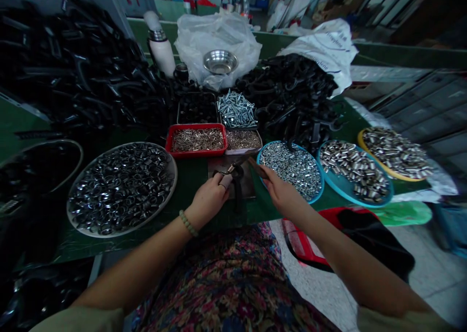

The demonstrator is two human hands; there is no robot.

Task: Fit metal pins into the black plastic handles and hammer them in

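Bent fingers of my left hand [213, 198] close on a small dark part with a shiny metal piece [231, 168], over a flat metal plate [248, 188] on the bench. My right hand [279, 188] is wrapped round a brown-handled tool [258, 168]. The tool's far end reaches toward the left hand's part and is too dark and blurred to name. A black curved part [238, 191] lies beside my left fingertips. Just beyond the hands stand a red tray [197, 154] of small pins or rivets and a pale tray [243, 151] of smaller metal pieces.
Left is a round tray [69, 205] of black rings. At right, blue trays [321, 188] [359, 199] and a yellow tray [404, 177] hold metal pieces. Piles of black parts [83, 74] [292, 88], screws [237, 109], a flask [162, 54] and a steel bowl [220, 62] stand behind.
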